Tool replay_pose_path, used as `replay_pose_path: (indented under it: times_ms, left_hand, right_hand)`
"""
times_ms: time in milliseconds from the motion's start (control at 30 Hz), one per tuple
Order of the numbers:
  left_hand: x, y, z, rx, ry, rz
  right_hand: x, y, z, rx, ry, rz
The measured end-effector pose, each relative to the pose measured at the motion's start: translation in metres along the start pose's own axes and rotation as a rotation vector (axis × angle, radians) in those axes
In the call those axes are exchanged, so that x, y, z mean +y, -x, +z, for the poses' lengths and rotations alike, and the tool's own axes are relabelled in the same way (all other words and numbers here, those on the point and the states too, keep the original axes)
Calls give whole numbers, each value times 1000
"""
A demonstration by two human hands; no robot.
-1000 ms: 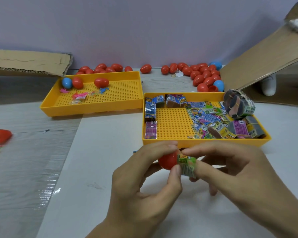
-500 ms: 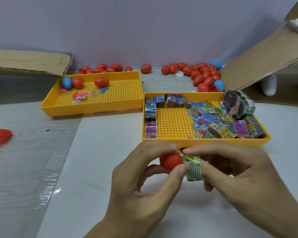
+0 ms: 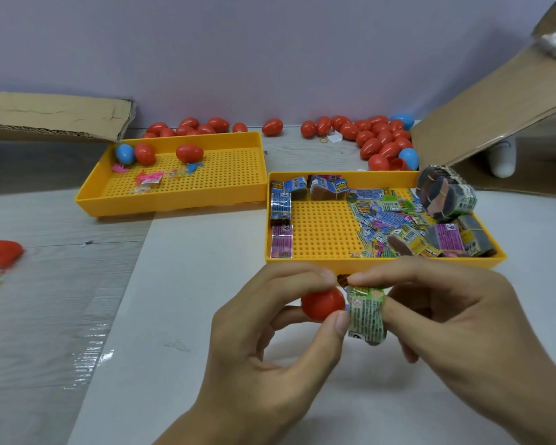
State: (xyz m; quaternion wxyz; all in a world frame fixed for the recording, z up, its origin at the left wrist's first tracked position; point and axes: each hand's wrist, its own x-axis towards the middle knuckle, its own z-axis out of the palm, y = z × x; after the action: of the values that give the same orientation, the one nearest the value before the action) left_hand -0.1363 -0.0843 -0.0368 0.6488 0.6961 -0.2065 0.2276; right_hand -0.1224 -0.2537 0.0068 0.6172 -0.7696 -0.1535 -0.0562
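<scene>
Held folded leaflet (image 3: 366, 313): small round red sign at its 11 o'clock corner; digit in white oval at 7 o'clock, 6 or 9, orientation unclear. Body print too fine to read. Same digit mark on purple pack (image 3: 446, 238), 4 o'clock in near yellow tray (image 3: 315, 263), and on blue pack (image 3: 281, 200), 10 o'clock in tray. Yellow lettering on blue bundle (image 3: 338, 187) at 12 o'clock: blurred, unreadable.

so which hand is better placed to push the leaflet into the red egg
Probably the right hand: it pinches the folded leaflet right beside the red egg, while the left hand grips the egg.
</scene>
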Motion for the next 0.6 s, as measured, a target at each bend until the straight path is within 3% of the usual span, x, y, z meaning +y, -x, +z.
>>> replay_pose_path:
  times_ms: [133, 333, 600]
  left_hand:
    - [1, 0, 0, -24, -6, -13]
    - [2, -1, 0, -47, -13, -15]
    - [5, -3, -2, -43, -11, -40]
  right_hand:
    - [-1, 1, 0, -4, -23, -24]
    - [-1, 0, -2, 26, 204, -139]
    - [-3, 0, -8, -52, 448, -343]
